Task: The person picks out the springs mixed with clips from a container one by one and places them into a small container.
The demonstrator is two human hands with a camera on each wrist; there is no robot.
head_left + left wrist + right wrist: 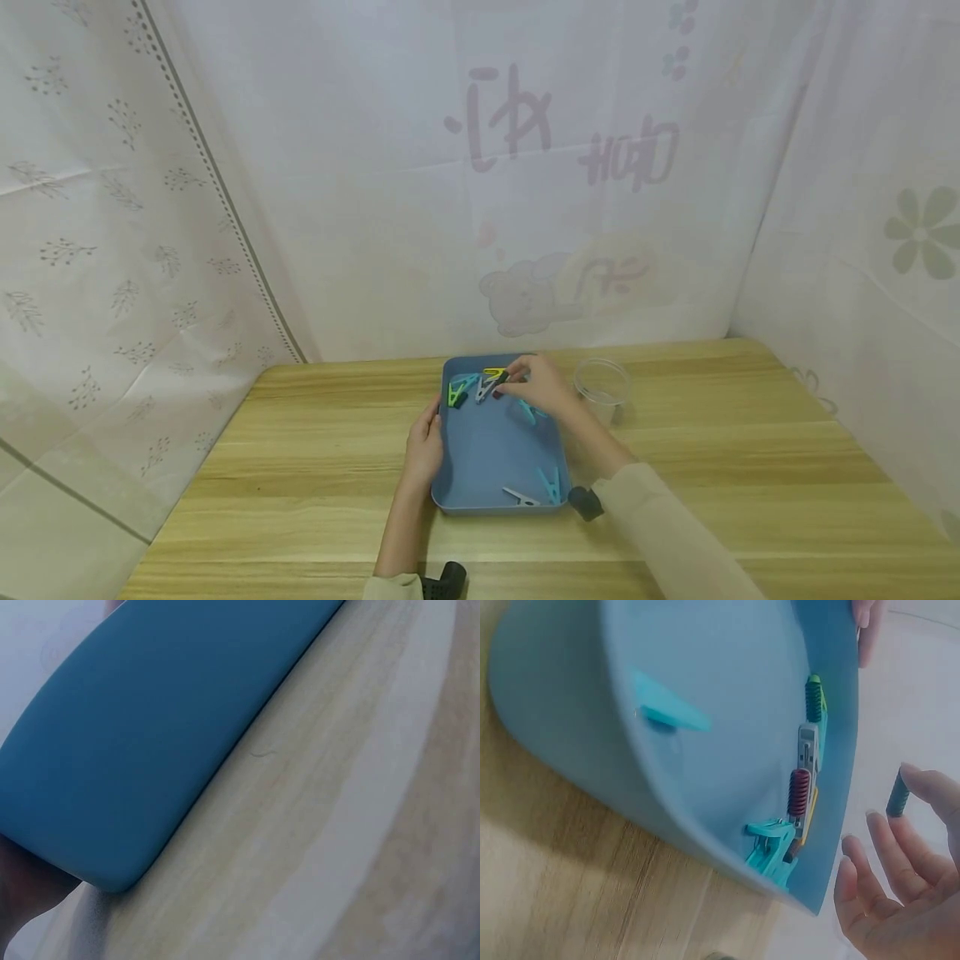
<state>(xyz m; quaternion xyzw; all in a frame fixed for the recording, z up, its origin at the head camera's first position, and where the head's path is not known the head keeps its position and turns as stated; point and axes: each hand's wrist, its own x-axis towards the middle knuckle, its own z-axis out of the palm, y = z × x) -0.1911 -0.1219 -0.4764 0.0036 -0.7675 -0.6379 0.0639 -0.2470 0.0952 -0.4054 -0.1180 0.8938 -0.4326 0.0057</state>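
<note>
The right hand (538, 385) hides part of the far clips in the head view, and whatever extends from the dark green ribbed cylindrical piece (898, 796) behind its fingers cannot be made out. The left hand's (425, 442) outer fingers are mostly hidden by the blue, rounded rectangular plastic tray (491, 460); the left wrist view catches only slivers of that hand at the frame's edges.

The ribbed piece sits between the right thumb and forefinger, pinched at its two ends over the tray's far part; the other fingers are spread and loosely bent. The left hand grips the tray's left wall, thumb at the rim.

Seven clips are distinguishable inside: three turquoise (551, 485), two pale grey (521, 497), one lime green (453, 394) and one yellow (495, 372); overlap at the far end makes the count uncertain. One clear round plastic cup (602, 382) stands right of the tray on the wooden table (315, 450).
</note>
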